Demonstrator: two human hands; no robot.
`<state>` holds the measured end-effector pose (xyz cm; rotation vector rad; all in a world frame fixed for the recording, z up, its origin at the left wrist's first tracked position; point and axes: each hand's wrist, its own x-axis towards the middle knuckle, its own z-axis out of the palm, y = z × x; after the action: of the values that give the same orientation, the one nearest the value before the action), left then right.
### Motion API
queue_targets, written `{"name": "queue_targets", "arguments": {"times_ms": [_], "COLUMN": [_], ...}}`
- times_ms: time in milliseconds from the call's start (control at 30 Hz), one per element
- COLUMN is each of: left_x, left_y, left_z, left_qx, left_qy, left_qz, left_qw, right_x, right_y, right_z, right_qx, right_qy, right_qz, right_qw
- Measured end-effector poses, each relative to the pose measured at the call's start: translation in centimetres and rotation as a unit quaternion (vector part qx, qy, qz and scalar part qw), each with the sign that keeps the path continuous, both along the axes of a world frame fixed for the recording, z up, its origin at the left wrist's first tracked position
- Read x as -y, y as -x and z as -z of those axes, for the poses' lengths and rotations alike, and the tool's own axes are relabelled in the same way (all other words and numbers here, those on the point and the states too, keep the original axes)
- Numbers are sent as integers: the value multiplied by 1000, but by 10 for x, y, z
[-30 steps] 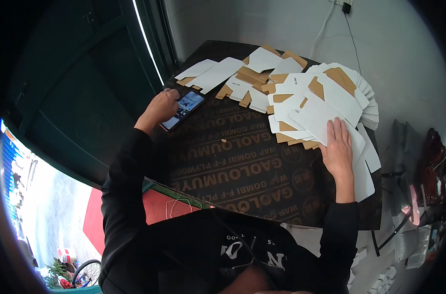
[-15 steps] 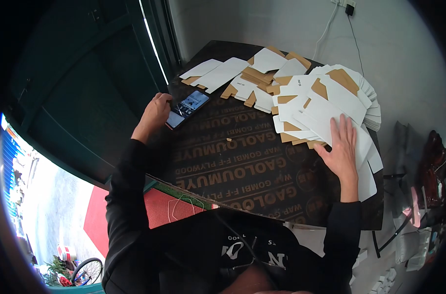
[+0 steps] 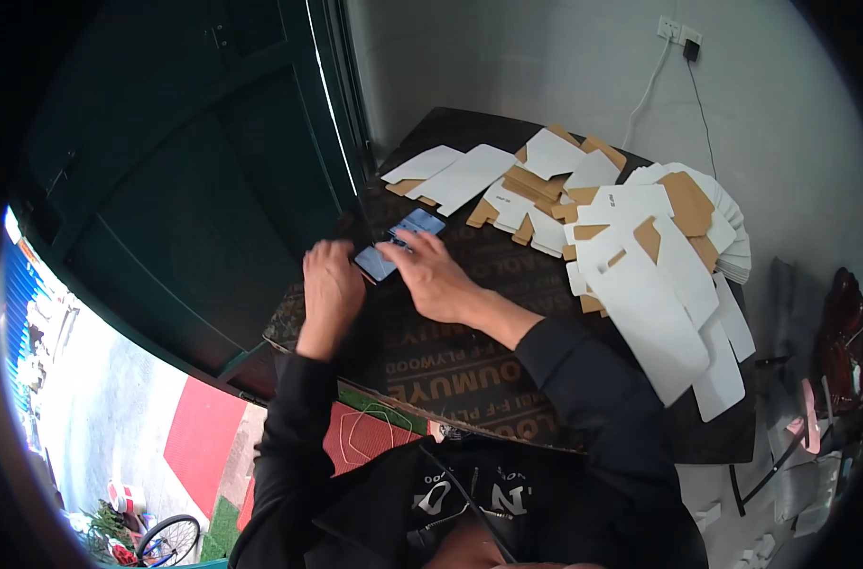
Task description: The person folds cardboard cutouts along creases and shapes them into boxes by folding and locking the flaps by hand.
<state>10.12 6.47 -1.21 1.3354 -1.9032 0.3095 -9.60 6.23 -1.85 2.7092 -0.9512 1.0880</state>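
Note:
A phone (image 3: pixel 418 224) with its screen lit lies on the dark printed table (image 3: pixel 450 370) at the left. My right hand (image 3: pixel 433 281) reaches across to it, fingers apart over the screen and partly covering it. Beside the phone's lower left end is my left hand (image 3: pixel 333 284), its fingers bent and slightly blurred; whether they hold anything I cannot make out. Flat white and brown cardboard box blanks (image 3: pixel 640 284) lie heaped on the right side, away from both hands. More blanks (image 3: pixel 464 180) are spread along the table's back.
A dark green door (image 3: pixel 194 190) stands left of the table. Wall sockets (image 3: pixel 679 34) with a plug and cables are at the back right. Right of the table are a dark red glossy object (image 3: pixel 841 332) and grey items. A bicycle wheel (image 3: pixel 168 541) shows outside at the lower left.
My right hand has left the cardboard blanks and moved left to the phone. My left hand has shifted down beside it. The top blanks lie differently, and the camera view has shifted.

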Motion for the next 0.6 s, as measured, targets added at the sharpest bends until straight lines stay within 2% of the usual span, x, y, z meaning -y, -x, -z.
{"name": "queue_targets", "arguments": {"times_ms": [133,233,333,400,467,600], "left_x": [-49,-61,-59,-61,-59,-65], "left_y": [7,13,14,15,16,19], "left_z": [11,20,23,25,24,21], "left_qx": [-19,-79,-81,-81,-86,-102], "left_qy": [-56,-61,-53,-45,-49,-57], "left_qz": [12,23,21,20,22,22], "left_qw": [998,995,995,996,995,993], "right_x": [13,17,32,43,48,44], "right_y": [-26,-33,-10,20,45,67], "right_z": [8,14,1,-12,-20,-40], "right_qx": [-31,-40,-49,-152,-106,-63], "right_qy": [5,17,19,-9,46,80], "right_qz": [16,23,54,251,304,309], "right_qw": [999,999,997,956,946,945]}}
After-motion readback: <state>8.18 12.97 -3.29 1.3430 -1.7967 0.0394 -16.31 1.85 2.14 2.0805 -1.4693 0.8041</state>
